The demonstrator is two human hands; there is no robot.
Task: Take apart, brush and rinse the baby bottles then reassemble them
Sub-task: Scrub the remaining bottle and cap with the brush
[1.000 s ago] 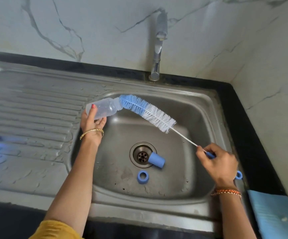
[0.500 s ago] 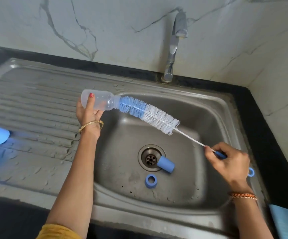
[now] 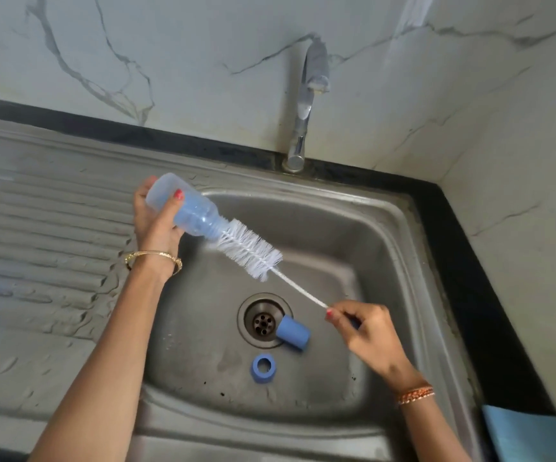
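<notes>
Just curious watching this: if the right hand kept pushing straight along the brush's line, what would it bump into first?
Probably the bottle's mouth, once the right hand follows the brush in; depth is unclear.

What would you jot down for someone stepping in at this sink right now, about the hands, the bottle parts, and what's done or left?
Left hand grips the clear bottle, tilted over the sink.
Right hand pinches the brush handle; the blue bristles are inside the bottle, the white ones outside.
Blue cap lies by the drain; blue ring lies on the basin floor.
Done: this bottle is taken apart.
Left: finish brushing, rinse (no water visible from the tap), reassemble.
</notes>
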